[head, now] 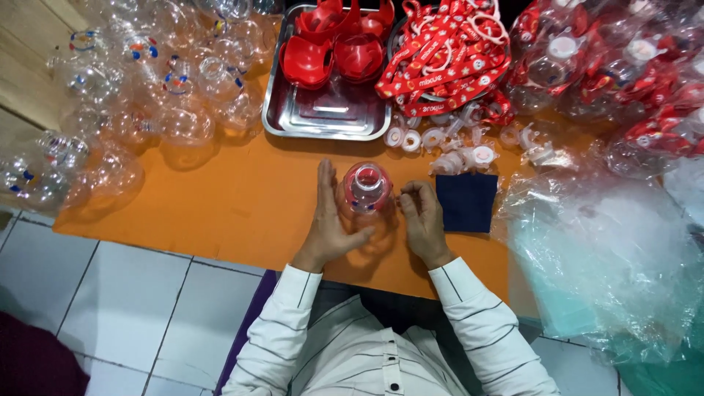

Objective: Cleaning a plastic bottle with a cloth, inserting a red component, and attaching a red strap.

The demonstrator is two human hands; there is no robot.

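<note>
Clear round bottle (366, 189) with a red insert sits near the surface's (242, 198) front edge: light, thin, slippery, probably dentable. Left hand (328, 224) cups its side; right hand (423, 218) pinches beside it, best gripped around the body.

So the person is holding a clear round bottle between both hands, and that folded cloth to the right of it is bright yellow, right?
Not quite: the cloth is dark blue, not yellow, as the head view shows. The rest holds: the left hand and the right hand have the clear round bottle between them, over the orange table.
</note>
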